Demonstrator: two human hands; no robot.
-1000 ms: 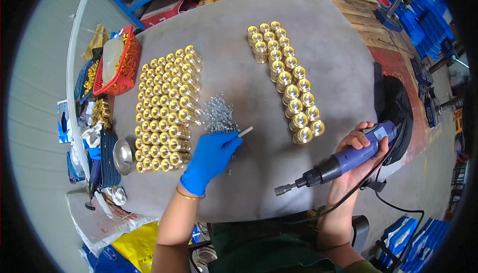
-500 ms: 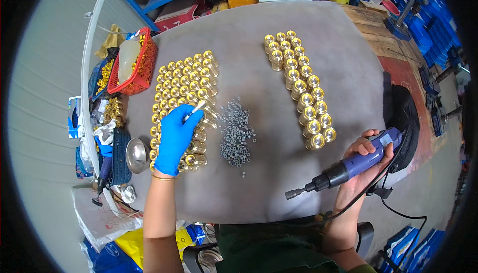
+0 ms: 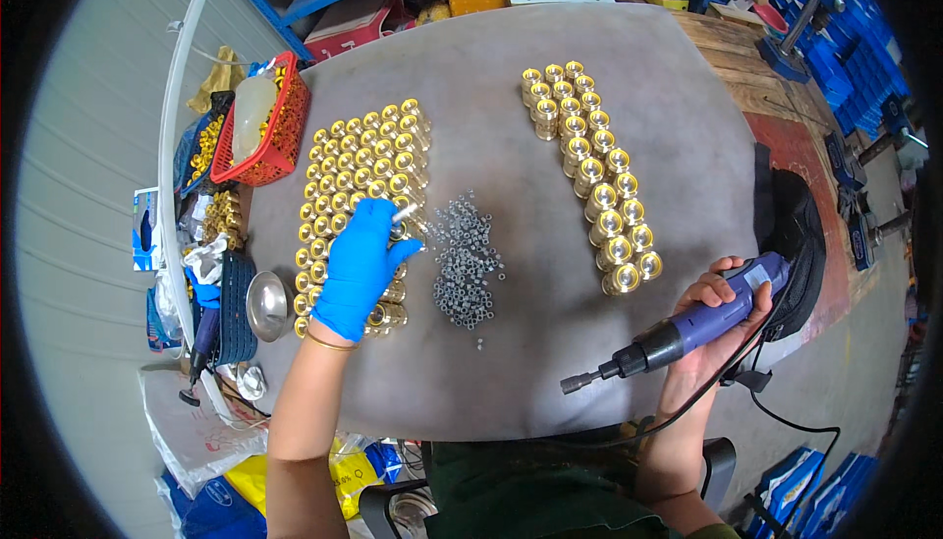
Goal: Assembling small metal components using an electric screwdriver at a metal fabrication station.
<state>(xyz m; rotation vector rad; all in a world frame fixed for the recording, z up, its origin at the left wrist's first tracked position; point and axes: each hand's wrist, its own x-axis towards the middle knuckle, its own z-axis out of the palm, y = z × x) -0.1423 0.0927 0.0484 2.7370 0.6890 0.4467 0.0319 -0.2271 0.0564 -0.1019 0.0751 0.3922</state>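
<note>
My left hand (image 3: 356, 266), in a blue glove, is over the left block of brass fittings (image 3: 365, 163), holding a thin white stick (image 3: 405, 213) whose tip pokes out past the fingers. Its thumb stands out to the right. The glove hides several fittings and most of the stick. Beside this block lies a loose pile of small grey nuts (image 3: 465, 269). My bare right hand (image 3: 722, 308) is wrapped round a purple electric screwdriver (image 3: 678, 333), its black nose and socket bit pointing left above the table's near right part.
More brass fittings (image 3: 602, 195) stand upright in a long band on the right. On the left are a red basket (image 3: 285, 136) and a metal bowl (image 3: 267, 305). A black bag (image 3: 798, 244) sits at the right edge, and the screwdriver's cord (image 3: 688, 409) trails near it.
My left hand has turned slightly and its thumb has swung out to the right, with the white stick still in it. The right hand and screwdriver have barely moved.
</note>
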